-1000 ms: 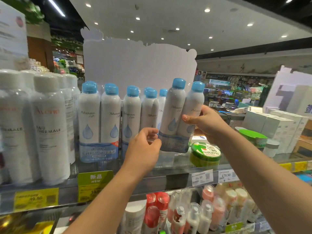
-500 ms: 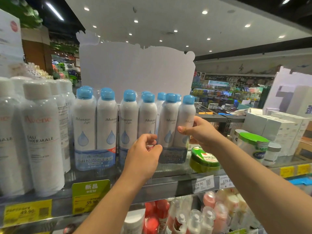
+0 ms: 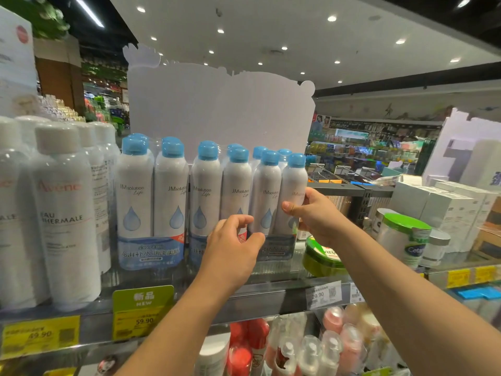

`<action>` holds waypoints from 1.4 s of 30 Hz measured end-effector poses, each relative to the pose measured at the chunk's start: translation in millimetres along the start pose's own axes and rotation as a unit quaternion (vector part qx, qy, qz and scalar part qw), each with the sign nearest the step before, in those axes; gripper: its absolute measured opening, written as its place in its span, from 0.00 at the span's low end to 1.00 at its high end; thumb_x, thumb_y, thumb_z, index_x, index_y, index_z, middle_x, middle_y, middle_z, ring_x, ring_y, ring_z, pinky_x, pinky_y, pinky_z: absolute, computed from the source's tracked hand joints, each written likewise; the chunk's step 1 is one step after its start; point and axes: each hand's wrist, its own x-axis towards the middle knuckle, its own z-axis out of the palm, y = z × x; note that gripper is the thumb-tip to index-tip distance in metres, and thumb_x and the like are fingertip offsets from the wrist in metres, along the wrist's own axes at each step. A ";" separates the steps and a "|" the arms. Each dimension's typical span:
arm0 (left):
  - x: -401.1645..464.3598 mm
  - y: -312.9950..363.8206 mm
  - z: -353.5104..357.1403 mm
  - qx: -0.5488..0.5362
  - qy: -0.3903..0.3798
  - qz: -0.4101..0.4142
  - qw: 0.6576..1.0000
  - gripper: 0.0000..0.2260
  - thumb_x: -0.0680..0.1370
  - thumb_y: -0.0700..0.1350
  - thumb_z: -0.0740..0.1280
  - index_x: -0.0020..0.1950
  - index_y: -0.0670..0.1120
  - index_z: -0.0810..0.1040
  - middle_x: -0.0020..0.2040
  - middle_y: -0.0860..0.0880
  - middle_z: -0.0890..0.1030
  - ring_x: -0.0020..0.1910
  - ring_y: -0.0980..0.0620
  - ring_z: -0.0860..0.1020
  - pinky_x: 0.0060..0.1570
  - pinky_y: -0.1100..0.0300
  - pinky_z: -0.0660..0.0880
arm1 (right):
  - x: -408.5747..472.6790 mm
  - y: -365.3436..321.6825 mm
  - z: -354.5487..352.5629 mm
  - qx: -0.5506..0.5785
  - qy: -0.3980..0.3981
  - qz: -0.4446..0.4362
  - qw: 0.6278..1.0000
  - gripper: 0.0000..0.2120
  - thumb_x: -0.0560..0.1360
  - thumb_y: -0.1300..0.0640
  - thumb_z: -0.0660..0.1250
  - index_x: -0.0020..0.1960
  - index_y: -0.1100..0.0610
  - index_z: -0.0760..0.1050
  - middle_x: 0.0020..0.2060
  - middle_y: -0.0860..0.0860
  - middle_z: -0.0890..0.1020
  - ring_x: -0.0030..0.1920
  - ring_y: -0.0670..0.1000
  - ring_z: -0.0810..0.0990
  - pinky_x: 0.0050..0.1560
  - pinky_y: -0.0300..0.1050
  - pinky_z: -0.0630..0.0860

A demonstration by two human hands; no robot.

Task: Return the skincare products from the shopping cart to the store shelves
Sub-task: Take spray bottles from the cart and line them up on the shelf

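Shelf [image 3: 265,297] of skincare sprays in a shop, seen from the head of the person restocking it. Far left stand tall white spray cans [image 3: 65,213] with white caps. Next to them, a row of white twin packs with blue caps [image 3: 151,202], each printed with a water drop. The left hand [image 3: 233,248] hovers in front of the row's lower part, fingers loosely curled, holding nothing. Just right of it is the twin pack being returned [image 3: 279,202], standing at the right end of the row with its base on or just above the shelf; which, I cannot tell. The right hand [image 3: 311,215] grips its right-hand can, thumb across the front and fingers wrapped behind. Beside that pack lies a green-lidded jar [image 3: 322,256], then a white tub with a green lid [image 3: 404,240] and white boxes [image 3: 444,210].

The pack sits near the front edge. Letting go before it stands flat could tip it forward off the shelf, or knock the green-lidded jar.
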 end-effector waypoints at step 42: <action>-26.3 22.0 11.3 -0.184 -0.113 0.060 0.975 0.31 0.62 0.67 0.69 0.64 0.61 0.76 0.62 0.59 0.78 0.62 0.54 0.76 0.61 0.53 0.75 | -89.9 -3.3 -19.5 0.151 0.202 -0.019 0.967 0.15 0.82 0.57 0.68 0.68 0.54 0.74 0.61 0.55 0.80 0.61 0.56 0.80 0.68 0.54 0.77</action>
